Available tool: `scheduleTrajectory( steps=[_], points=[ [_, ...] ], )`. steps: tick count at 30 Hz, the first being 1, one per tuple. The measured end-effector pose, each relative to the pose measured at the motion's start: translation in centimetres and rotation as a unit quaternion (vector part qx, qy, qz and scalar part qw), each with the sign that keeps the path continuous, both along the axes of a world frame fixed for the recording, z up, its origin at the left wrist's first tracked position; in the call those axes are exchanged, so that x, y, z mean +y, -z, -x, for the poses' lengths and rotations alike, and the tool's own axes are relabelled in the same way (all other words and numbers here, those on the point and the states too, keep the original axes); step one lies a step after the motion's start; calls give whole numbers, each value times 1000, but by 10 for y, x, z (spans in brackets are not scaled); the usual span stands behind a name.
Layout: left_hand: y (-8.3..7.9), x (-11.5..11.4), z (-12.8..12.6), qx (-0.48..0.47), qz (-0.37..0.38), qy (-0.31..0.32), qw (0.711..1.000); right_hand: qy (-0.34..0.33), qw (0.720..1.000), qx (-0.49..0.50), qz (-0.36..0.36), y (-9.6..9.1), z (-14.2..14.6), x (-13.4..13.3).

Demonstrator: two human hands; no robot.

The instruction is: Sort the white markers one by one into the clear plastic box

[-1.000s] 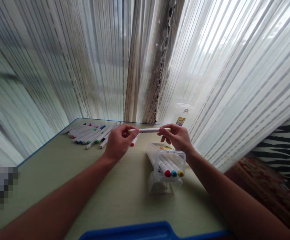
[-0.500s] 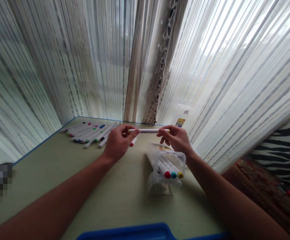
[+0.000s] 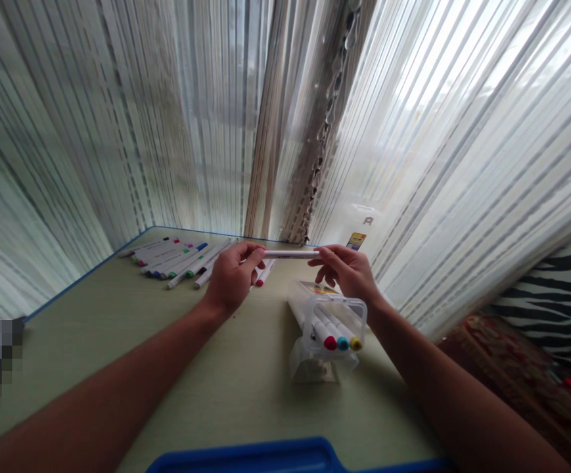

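A white marker (image 3: 290, 253) hangs level above the table, gripped at both ends. My left hand (image 3: 233, 279) pinches its left end and my right hand (image 3: 349, 272) pinches its right end. Below my right hand lies a clear plastic marker case (image 3: 332, 322) on its side, with three markers inside showing red, blue and yellow caps. A row of several white markers (image 3: 177, 259) with coloured caps lies on the table to the left of my left hand. One red-tipped marker (image 3: 264, 276) lies just beneath the held one.
The pale green table (image 3: 191, 381) has a blue edge. A blue tray rim (image 3: 246, 456) shows at the near edge. Striped sheer curtains (image 3: 413, 164) hang close behind and to the right. A zebra-print cloth (image 3: 551, 302) is at far right.
The held marker has shifted slightly left and up, and its yellow right end is now covered by my right fingers. The view has tilted a little.
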State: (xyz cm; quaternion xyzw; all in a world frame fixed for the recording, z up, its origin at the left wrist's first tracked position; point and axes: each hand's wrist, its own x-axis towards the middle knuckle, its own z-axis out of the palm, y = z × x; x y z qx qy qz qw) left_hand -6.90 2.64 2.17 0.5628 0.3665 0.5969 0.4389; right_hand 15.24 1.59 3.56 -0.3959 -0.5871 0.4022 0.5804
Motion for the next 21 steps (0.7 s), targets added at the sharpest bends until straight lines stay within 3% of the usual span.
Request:
scheduleTrajectory(
  steps=[14, 21],
  points=[
    [-3, -2, 0, -40, 30, 8, 999, -29, 999, 28, 14, 2, -3, 2],
    [-1, -4, -1, 5, -5, -7, 1000, -5, 1000, 30, 6, 2, -2, 3]
  ],
)
